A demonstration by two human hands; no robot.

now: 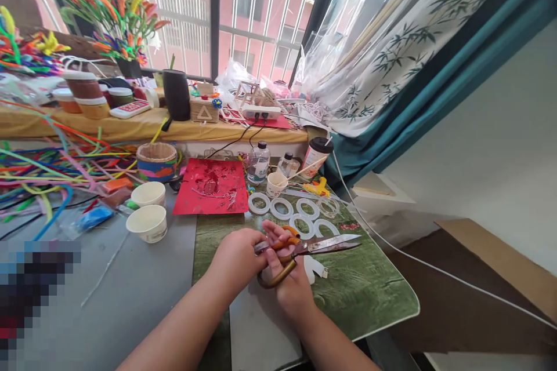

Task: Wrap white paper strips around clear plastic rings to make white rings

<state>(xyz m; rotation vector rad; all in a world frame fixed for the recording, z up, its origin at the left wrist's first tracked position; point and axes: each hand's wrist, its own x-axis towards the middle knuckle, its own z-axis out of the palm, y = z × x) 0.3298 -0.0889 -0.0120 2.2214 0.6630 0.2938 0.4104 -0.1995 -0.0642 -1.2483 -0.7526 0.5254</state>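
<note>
In the head view, my right hand (291,290) is closed around a pair of scissors (333,243) with orange-brown handles. Their worn metal blades point right and stand a little apart. My left hand (237,252) meets the right one at the handles, its fingers pinched on a small greyish piece that I cannot make out. Beneath both hands lies a grey sheet (261,330) on a green wood-patterned mat (361,301). Beside my right hand is a white strip (319,268), partly covered. Several white rings (281,208) lie just beyond the blades.
Red paper (211,185) with dark stains lies ahead, near two paper cups (147,225). A water bottle (260,163), a lidded drink cup (317,156) and a yellow glue gun (319,186) stand farther back. Coloured pipe cleaners (56,168) spread at left; a white cable (391,249) crosses at right.
</note>
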